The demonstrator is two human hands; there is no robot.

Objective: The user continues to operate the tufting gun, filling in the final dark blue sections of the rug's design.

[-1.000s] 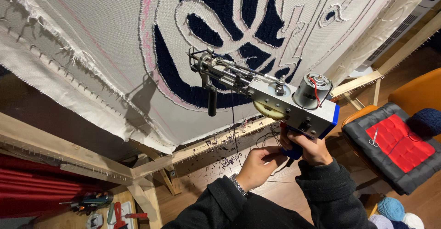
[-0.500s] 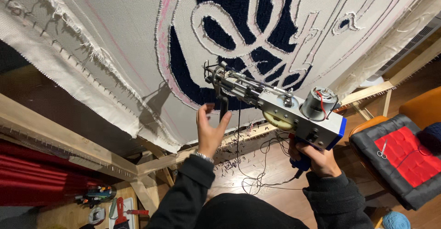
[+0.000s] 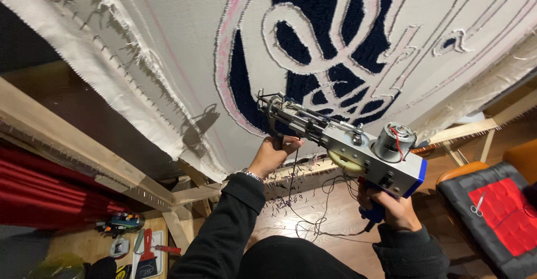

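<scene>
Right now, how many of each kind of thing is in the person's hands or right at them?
Hands: 2, the left hand on the front handle, the right hand on the blue rear grip.
Tufting gun: 1.
Stretched cloth with navy tufting: 1.
Wooden frame: 1.
Total: 5.

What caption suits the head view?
Both hands hold a tufting gun against stretched cloth bearing a navy tufted design.
</scene>
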